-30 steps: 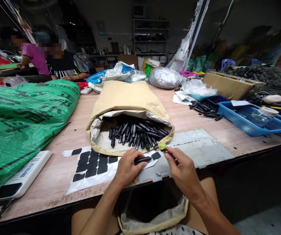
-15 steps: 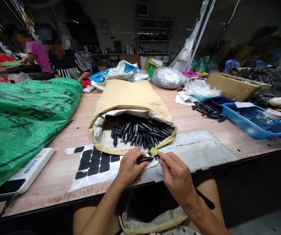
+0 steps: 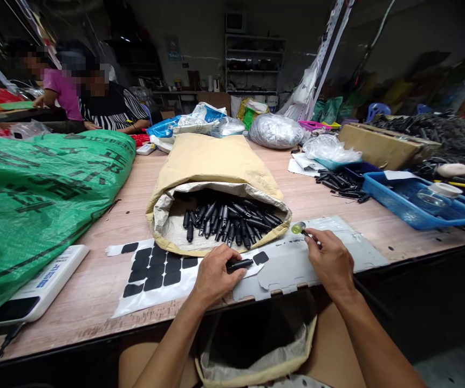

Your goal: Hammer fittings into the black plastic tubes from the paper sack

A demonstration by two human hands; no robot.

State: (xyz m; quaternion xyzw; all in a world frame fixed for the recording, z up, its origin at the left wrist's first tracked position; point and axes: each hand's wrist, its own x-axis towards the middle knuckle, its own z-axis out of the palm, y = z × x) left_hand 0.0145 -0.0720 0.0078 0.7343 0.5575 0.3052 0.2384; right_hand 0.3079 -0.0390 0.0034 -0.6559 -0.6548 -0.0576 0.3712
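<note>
My left hand (image 3: 218, 272) is closed around a black pen-like tube (image 3: 240, 264), held low over the near edge of the table. Off to the right, my right hand (image 3: 329, 258) grips a small mallet (image 3: 298, 228) with a yellow-green round face; its dark handle runs back under the wrist. A single black square patch (image 3: 260, 257) lies just right of the tube's tip. Beyond both hands, an open paper sack (image 3: 216, 156) lies on its side, with several similar black tubes (image 3: 224, 221) in its mouth.
A white sheet of black square patches (image 3: 157, 267) lies left of my left hand. Under my right hand is a grey board (image 3: 329, 242). A green woven bag (image 3: 54, 183) and white scale (image 3: 50, 283) stand left, a blue tray (image 3: 418, 207) right. Two people sit at back left.
My right hand has swung the mallet rightward, away from the tube. The black square patch beside the tube's tip now shows. My left hand holds its place.
</note>
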